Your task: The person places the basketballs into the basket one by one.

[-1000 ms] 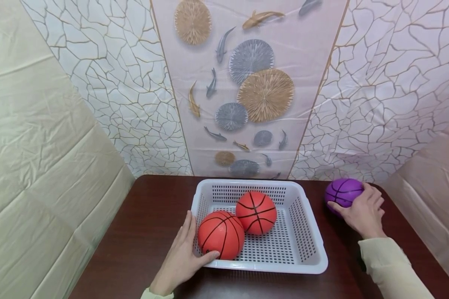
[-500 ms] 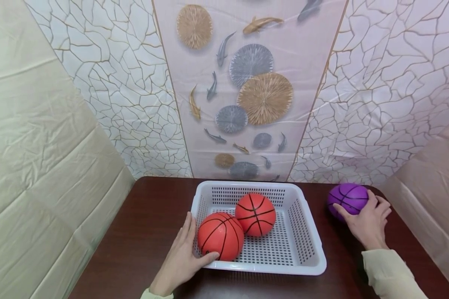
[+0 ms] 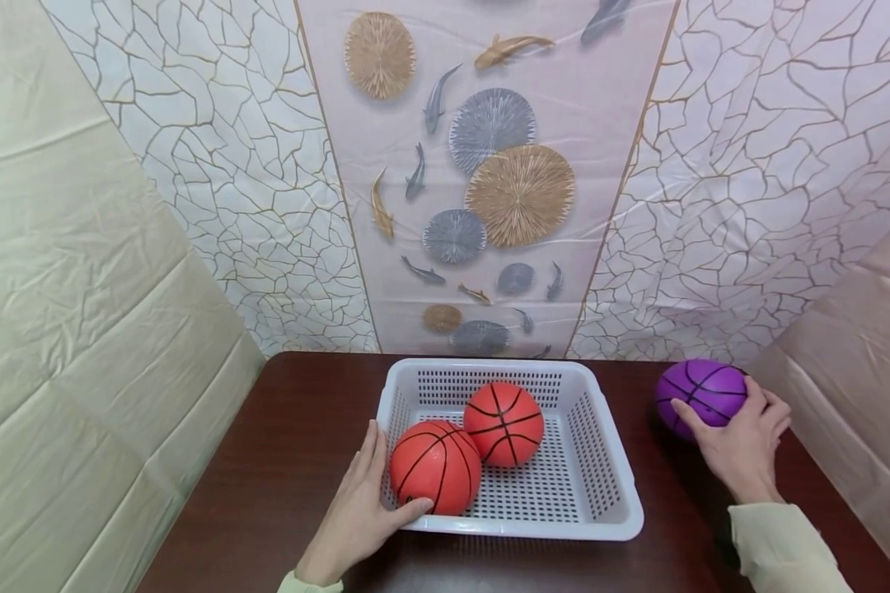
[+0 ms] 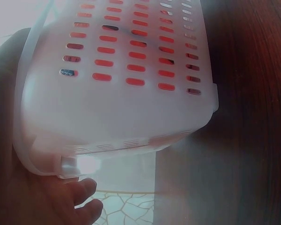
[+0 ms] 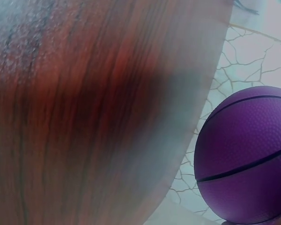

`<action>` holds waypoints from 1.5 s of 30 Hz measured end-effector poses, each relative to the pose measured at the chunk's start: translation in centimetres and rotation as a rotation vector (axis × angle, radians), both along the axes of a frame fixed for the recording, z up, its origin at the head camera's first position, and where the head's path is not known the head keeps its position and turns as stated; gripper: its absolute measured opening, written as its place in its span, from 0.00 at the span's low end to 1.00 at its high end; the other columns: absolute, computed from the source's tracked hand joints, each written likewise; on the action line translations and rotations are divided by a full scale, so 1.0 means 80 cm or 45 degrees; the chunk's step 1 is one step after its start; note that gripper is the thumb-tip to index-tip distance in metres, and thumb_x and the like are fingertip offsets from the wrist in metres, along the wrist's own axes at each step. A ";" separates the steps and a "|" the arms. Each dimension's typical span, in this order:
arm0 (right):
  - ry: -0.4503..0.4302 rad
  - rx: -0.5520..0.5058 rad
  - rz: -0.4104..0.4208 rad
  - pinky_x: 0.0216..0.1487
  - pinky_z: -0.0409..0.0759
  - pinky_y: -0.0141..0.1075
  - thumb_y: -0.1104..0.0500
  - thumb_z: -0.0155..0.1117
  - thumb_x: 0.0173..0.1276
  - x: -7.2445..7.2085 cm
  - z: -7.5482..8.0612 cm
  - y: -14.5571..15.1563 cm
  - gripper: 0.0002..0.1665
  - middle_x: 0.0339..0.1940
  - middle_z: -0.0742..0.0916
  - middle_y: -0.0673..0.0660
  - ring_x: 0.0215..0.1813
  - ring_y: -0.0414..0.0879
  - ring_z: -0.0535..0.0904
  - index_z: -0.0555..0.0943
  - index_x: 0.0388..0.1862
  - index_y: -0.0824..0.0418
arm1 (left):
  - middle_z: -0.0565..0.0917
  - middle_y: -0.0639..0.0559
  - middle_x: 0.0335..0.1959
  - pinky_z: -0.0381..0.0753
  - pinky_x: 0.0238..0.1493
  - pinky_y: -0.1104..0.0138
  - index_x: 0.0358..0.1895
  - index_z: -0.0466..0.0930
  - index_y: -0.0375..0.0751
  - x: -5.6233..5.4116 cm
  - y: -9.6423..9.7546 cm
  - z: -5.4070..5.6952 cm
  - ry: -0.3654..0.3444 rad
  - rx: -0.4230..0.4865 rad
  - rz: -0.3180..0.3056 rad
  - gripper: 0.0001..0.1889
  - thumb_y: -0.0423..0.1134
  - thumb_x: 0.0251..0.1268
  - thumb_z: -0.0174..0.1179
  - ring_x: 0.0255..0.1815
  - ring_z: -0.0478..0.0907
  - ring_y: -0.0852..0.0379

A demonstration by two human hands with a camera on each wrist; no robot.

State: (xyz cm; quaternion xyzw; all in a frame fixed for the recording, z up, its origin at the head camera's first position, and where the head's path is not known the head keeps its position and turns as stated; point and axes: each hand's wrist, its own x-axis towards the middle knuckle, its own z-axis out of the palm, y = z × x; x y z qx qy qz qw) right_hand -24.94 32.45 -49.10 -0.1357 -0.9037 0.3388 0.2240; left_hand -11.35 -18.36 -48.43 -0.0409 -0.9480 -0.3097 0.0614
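My right hand (image 3: pixel 745 445) grips a small purple basketball (image 3: pixel 700 399) at the right, thumb on its near left side and fingers over its right side. In the right wrist view the purple basketball (image 5: pixel 246 157) stands apart from the tabletop, with wall showing between them. My left hand (image 3: pixel 356 498) rests on the near left corner of a white plastic basket (image 3: pixel 541 531), fingers straight along its left rim and thumb across the front. Two orange-red basketballs lie inside: one ball (image 3: pixel 436 468) near the thumb, the other ball (image 3: pixel 504 424) behind it, touching.
The dark wooden table (image 3: pixel 267 445) runs back to a patterned wall cloth (image 3: pixel 519 198). Beige padded panels stand at the left (image 3: pixel 119 329) and the right (image 3: pixel 853 371). The basket's right half shows bare slotted floor.
The right hand and the purple basketball have shifted to the right, farther from the basket. The left hand, basket and orange-red basketballs keep their places; the head view has shifted slightly.
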 end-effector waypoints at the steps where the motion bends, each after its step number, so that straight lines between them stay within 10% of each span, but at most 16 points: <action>1: 0.002 -0.006 0.000 0.63 0.53 0.65 0.36 0.76 0.49 0.001 0.001 0.000 0.70 0.70 0.53 0.70 0.69 0.65 0.47 0.47 0.79 0.61 | 0.38 0.55 0.80 0.58 0.67 0.40 0.79 0.43 0.42 0.000 0.000 0.000 0.003 0.000 -0.001 0.63 0.79 0.45 0.57 0.76 0.48 0.37; 45: 0.508 -0.039 0.279 0.67 0.59 0.46 0.63 0.85 0.37 0.077 0.095 -0.090 0.68 0.69 0.59 0.64 0.69 0.53 0.55 0.58 0.77 0.49 | 0.39 0.54 0.80 0.56 0.69 0.42 0.78 0.43 0.41 0.000 -0.001 0.000 0.012 0.010 -0.007 0.63 0.78 0.46 0.57 0.76 0.49 0.37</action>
